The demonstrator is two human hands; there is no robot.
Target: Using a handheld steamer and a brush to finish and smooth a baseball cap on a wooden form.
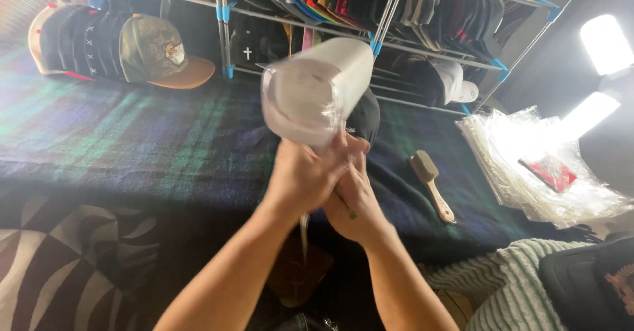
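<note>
Fingers [343, 147] grip plastic-wrapped cap [317, 93] over plaid blanket [132, 139] (racks [396, 20] behind).

A metal rack [389, 14] of caps ran across the top of the frame; a dark plaid blanket [132, 139] filled the middle, and bright lamps [604, 43] glared at upper right.

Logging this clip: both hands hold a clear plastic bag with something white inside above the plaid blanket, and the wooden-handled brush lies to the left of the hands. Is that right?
Not quite. In the head view the brush lies to the right of the hands, between them and the stack of clear bags. The rest stands: the left hand and right hand hold the clear plastic bag above the plaid blanket.
</note>
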